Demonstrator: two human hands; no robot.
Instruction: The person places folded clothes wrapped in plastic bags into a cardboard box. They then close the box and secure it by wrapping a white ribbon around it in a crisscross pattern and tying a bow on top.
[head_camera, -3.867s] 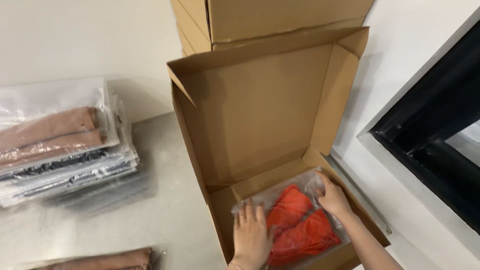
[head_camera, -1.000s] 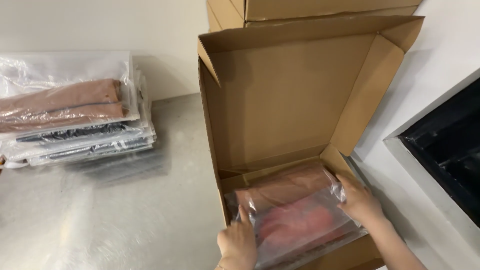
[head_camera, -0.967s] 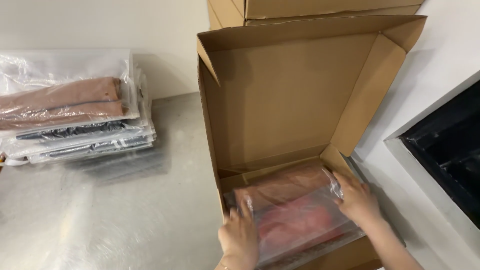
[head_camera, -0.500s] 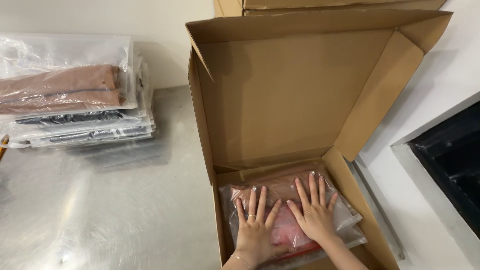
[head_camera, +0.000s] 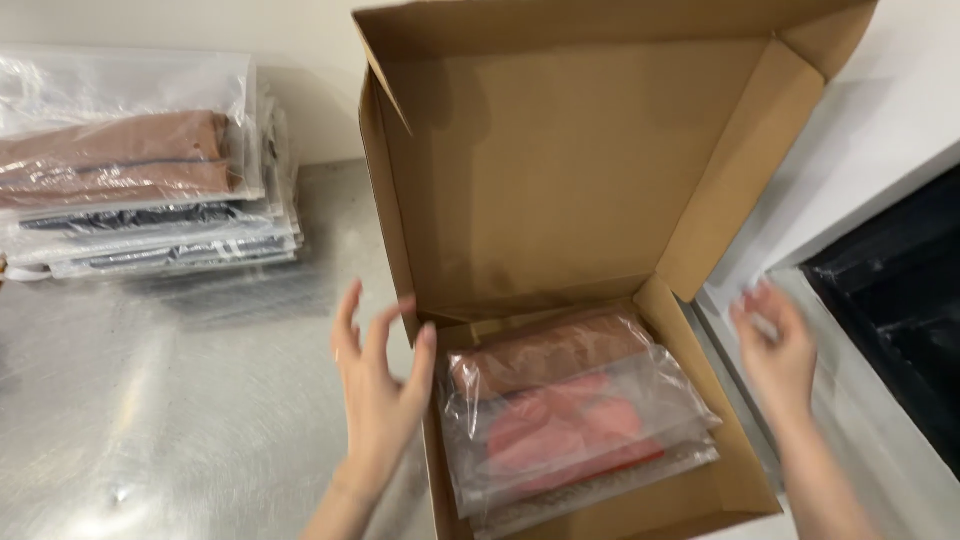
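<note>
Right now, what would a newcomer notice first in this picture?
The open cardboard box in the middle, lid standing up, with clear bags of folded brown and red clothes lying inside. The left hand and right hand hover open at either side of it. A stack of bagged clothes lies far left on the metal table.

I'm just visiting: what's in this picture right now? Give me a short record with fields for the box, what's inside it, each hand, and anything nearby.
Box: open brown cardboard box, lid flap standing upright, on a shiny metal table
Contents: clear plastic bags of folded red and brown fabric, lying flat in the box
Left hand: open, fingers spread, at the box's left wall, holding nothing
Right hand: open, blurred, beside the box's right wall, holding nothing
Nearby: stack of bagged brown and dark garments at the table's far left
</note>
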